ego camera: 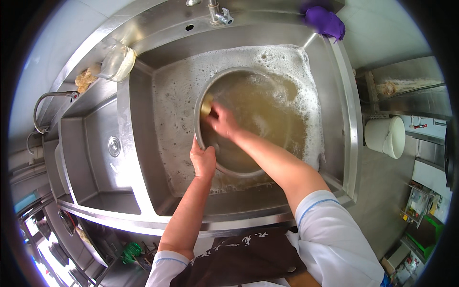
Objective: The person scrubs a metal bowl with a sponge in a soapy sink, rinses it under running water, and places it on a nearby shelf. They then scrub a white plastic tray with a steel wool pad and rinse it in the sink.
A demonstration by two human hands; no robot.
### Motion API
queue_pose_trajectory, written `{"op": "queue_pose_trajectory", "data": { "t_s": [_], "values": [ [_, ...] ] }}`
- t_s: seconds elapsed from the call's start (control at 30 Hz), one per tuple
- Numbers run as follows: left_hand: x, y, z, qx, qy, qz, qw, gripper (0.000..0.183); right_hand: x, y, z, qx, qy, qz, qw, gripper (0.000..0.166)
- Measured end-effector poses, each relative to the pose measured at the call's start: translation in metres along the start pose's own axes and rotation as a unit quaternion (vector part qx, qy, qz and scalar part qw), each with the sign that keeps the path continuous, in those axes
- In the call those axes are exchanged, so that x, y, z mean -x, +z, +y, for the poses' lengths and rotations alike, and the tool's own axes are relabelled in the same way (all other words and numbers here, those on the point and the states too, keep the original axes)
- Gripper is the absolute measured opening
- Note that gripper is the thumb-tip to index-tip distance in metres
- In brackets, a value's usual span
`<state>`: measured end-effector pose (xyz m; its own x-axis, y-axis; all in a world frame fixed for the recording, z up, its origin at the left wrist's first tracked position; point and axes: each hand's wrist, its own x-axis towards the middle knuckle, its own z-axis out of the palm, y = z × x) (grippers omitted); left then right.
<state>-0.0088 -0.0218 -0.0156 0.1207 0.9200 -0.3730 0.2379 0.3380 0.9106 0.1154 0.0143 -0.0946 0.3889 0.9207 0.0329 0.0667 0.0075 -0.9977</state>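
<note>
A large round metal basin lies tilted in soapy, brownish water that fills much of the steel sink. My left hand grips the basin's near left rim, its thumb over the edge. Inside the basin, my right hand holds a yellowish scrubbing pad against the left wall. The pad is blurred, so its exact kind is unclear. Cloudy water hides the basin's lower right part.
A second sink basin with a drain adjoins on the left. A clear plastic container stands on the ledge by a crumpled tan item. Behind are a faucet and a purple cloth; a white bucket is right.
</note>
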Motion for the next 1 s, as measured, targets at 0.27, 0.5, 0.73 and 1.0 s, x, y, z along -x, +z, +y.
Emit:
{"op": "queue_pose_trajectory", "data": {
  "t_s": [0.27, 0.5, 0.73, 1.0],
  "values": [
    [-0.008, 0.000, -0.009, 0.081, -0.005, -0.003, 0.997, 0.062, 0.079, -0.055, -0.001, 0.329, 0.063, -0.270, 0.903, 0.024],
    [-0.006, 0.003, 0.003, 0.070, -0.012, -0.010, 0.997, 0.062, 0.044, -0.014, -0.036, 0.036, 0.004, 0.044, 0.998, 0.022],
    [0.002, -0.015, 0.004, -0.036, 0.018, -0.028, 0.999, 0.066, -0.062, -0.027, -0.046, 0.294, -0.081, 0.092, 0.948, 0.020],
    [0.002, -0.016, -0.008, -0.026, 0.027, -0.037, 0.999, 0.066, -0.041, -0.013, -0.038, 0.268, -0.182, 0.095, 0.941, 0.016]
  ]
}}
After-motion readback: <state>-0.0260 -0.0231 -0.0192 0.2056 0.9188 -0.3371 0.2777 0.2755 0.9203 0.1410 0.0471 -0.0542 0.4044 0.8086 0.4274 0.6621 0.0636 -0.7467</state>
